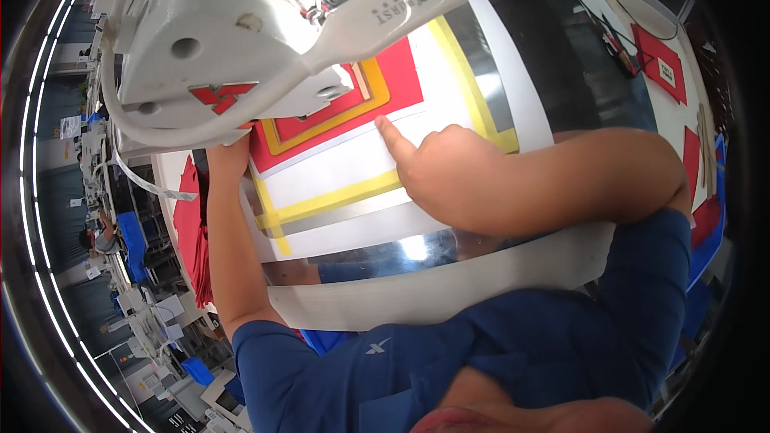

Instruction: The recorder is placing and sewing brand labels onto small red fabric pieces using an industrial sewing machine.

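A red fabric piece [403, 72] lies on a white sheet [329, 176] under the head of a white sewing machine [216, 56]. On the fabric sits a yellow frame [377, 96], partly covered by the machine. My right hand [449, 172] has its index finger stretched out, its tip at the fabric's near right edge; the other fingers are curled and I see nothing held. My left hand [230, 159] is at the fabric's left side, its fingers mostly hidden behind the machine head. Yellow tape strips [337, 199] border the white sheet.
Close above the work reaches a white control arm [393, 8] with buttons. A stack of red fabric pieces [191, 240] hangs at the left. More red pieces [662, 68] lie on the right-hand table, near a black cable [597, 0]. Other workstations stand far left.
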### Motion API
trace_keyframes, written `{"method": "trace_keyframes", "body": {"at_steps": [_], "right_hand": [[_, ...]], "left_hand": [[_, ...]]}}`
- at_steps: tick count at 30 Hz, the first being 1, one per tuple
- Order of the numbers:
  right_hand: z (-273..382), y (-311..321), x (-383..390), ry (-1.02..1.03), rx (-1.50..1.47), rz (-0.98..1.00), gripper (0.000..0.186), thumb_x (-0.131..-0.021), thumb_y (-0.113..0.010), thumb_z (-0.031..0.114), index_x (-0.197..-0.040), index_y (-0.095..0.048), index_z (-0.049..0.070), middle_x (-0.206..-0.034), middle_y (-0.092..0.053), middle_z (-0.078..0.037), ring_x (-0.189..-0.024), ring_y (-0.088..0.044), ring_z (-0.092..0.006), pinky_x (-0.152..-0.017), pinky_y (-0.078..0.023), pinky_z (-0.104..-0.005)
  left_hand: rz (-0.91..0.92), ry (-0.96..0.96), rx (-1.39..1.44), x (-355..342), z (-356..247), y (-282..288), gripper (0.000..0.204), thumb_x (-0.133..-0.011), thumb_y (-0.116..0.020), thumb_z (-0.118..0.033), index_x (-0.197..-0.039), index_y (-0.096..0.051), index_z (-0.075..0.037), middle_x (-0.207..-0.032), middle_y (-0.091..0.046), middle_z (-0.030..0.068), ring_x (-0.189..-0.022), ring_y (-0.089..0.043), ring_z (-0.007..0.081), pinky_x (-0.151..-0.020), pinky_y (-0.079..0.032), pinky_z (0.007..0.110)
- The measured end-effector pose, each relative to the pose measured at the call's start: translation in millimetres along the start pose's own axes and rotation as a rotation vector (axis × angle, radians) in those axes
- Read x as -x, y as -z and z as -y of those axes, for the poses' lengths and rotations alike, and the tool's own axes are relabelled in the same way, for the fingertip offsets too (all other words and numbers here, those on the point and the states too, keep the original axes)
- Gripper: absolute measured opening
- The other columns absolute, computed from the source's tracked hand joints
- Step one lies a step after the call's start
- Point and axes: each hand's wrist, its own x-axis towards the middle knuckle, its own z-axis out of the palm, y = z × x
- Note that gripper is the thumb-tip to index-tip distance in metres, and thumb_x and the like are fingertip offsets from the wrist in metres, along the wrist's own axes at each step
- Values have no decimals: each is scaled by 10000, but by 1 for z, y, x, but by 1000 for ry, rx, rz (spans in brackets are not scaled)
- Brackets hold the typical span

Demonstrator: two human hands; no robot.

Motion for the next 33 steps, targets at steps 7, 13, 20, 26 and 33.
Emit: {"method": "trace_keyframes", "body": {"at_steps": [7, 13, 20, 26, 33], "right_hand": [[60, 8, 23, -104, -116, 141, 724, -795, -823, 167, -1449, -638, -81, -1608, -384, -452, -737, -751, -275, -633, -608, -352], [63, -1, 22, -32, 110, 510, 622, -726, -932, 293, -1283, -787, 59, -1337, -656, -334, -749, -765, -322, -862, -639, -507], [45, 29, 22, 86, 113, 590, 541, -742, -930, 362, -1175, -822, 56, -945, -773, -204, -670, -735, -337, -1066, -496, -739], [41, 14, 22, 92, 100, 553, 526, -762, -900, 334, -1196, -820, 50, -1002, -767, -252, -795, -766, -365, -1047, -546, -665], [36, 19, 27, 42, 0, 471, 484, -773, -876, 243, -1184, -815, -4, -1094, -750, -263, -858, -763, -380, -1095, -503, -688]], "left_hand": [[-176, 49, 184, 5, -22, -4, 392, -1025, -724, -270, -1290, -706, 19, -1276, -759, 159, -1202, -683, 333, -1067, -484, 410], [135, 232, 115, 0, -83, -18, 377, -1038, -680, -232, -1358, -690, -32, -1373, -726, 183, -1304, -666, 327, -1097, -492, 400], [-14, -53, 385, 2, -110, -28, 309, -939, -673, -14, -1239, -722, 38, -1197, -775, 132, -1087, -703, 259, -1009, -516, 374], [-97, 238, 321, 21, -75, 5, 315, -938, -609, -64, -1224, -714, 19, -1015, -791, 183, -870, -750, 324, -821, -572, 417], [-109, 324, -325, 81, -42, 54, 243, -914, -734, -179, -1113, -757, -41, -871, -716, 172, -837, -719, 383, -784, -563, 487]]}}
